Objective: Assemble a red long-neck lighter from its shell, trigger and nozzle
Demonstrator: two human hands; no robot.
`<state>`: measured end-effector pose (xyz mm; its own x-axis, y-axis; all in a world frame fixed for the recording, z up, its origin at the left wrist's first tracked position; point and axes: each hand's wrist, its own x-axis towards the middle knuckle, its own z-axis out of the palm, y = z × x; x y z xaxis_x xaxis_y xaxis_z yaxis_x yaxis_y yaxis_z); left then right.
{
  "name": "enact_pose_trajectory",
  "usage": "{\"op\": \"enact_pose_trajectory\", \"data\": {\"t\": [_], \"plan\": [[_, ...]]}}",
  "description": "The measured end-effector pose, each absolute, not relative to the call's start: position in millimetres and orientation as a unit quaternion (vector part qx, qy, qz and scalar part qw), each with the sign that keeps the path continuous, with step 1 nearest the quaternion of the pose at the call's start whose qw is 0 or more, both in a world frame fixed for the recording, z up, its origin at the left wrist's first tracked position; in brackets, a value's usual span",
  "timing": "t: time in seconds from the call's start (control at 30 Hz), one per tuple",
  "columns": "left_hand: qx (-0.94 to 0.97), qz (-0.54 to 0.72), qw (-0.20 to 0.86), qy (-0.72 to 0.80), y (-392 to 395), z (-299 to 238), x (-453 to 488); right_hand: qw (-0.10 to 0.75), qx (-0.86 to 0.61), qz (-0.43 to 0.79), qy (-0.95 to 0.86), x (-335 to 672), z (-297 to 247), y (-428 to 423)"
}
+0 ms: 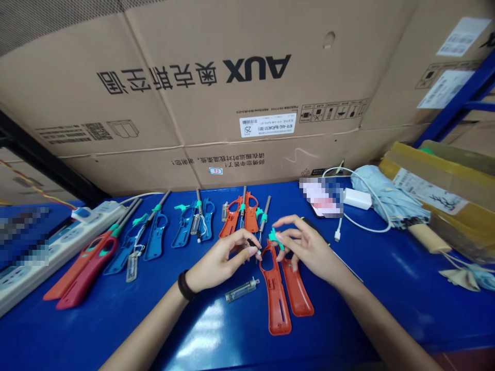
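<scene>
Between the thumb and fingers of my left hand [228, 255] is a small black igniter piece [253, 244] with a pale end. My right hand [309, 247] pinches a green plastic trigger [275, 238]. Both hands are just above two orange lighter shell halves, the left half [276, 299] and the right half [299, 296], which lie side by side with their inner sides up. To their left lies a clear fuel tank [242, 290]. A metal lighter tube [265, 214] with a green part lies behind the hands, partly hidden by them.
Several opened blue lighters [157, 234] and an opened orange one [251, 211] lie left and behind. Closed red lighters [91, 268] sit beside a white power strip [62, 252]. A phone [323, 198], charger [356, 198], umbrella [386, 193] and carton [444, 190] are at right. A large cardboard box [185, 118] stands behind.
</scene>
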<state>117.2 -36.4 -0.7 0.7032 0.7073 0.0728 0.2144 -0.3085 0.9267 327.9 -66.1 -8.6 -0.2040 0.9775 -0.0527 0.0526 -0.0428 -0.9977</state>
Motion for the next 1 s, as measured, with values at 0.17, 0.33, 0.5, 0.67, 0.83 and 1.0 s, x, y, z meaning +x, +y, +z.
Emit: {"op": "enact_pose_trajectory", "data": {"t": [0.17,0.33,0.5,0.67,0.83,1.0], "plan": [[0.764,0.250,0.496,0.329,-37.1,-4.2,122.9,0.406,-0.515,0.535,-0.533,328.3,-7.1,-66.3],[0.793,0.239,0.457,0.323,-37.4,-9.3,125.6,0.421,-0.492,0.525,-0.552,327.8,-10.9,-67.2],[0.830,0.241,0.409,0.293,-37.7,-13.5,129.3,0.419,-0.466,0.545,-0.557,324.5,-16.6,-65.0],[0.848,0.259,0.361,0.289,-39.5,-17.2,133.5,0.425,-0.467,0.562,-0.534,319.9,-16.9,-62.9],[0.842,0.282,0.336,0.314,-43.3,-18.5,137.8,0.408,-0.504,0.553,-0.523,317.0,-18.3,-61.6],[0.835,0.286,0.341,0.323,-45.5,-15.9,140.1,0.437,-0.510,0.528,-0.519,317.9,-19.5,-60.9]]}}
